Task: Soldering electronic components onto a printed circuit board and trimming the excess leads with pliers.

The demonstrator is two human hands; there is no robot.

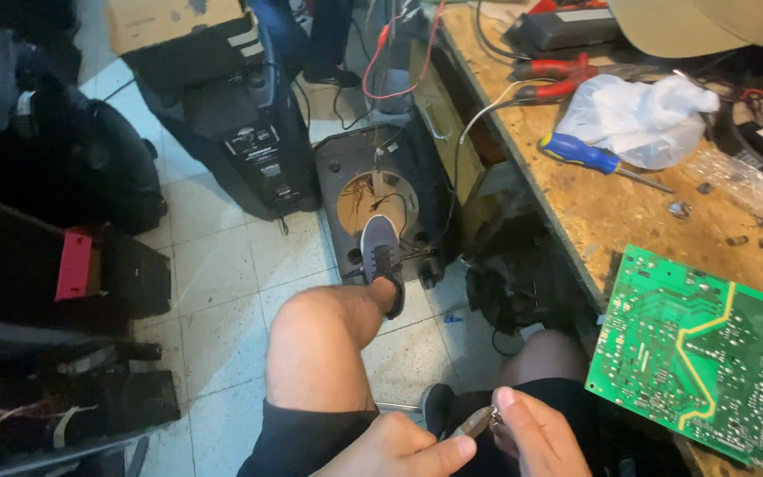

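Note:
At the bottom of the head view, over my lap, my left hand (pixel 399 450) and my right hand (pixel 532 437) meet. Together they pinch a small metal part (pixel 477 422) between fingertips; what it is cannot be made out. My right hand holds one end, and the left thumb and forefinger press the other. A green circuit board (pixel 695 353) with a yellow trace lies on the wooden workbench (pixel 593 208), just right of my right hand.
A blue-handled screwdriver (pixel 580 155), crumpled white plastic bag (pixel 642 115) and red-handled pliers (pixel 549 75) lie on the bench. On the tiled floor stand an open speaker cabinet (pixel 381 199) under my shoe, a tall black speaker (pixel 240 124) and dark equipment at left.

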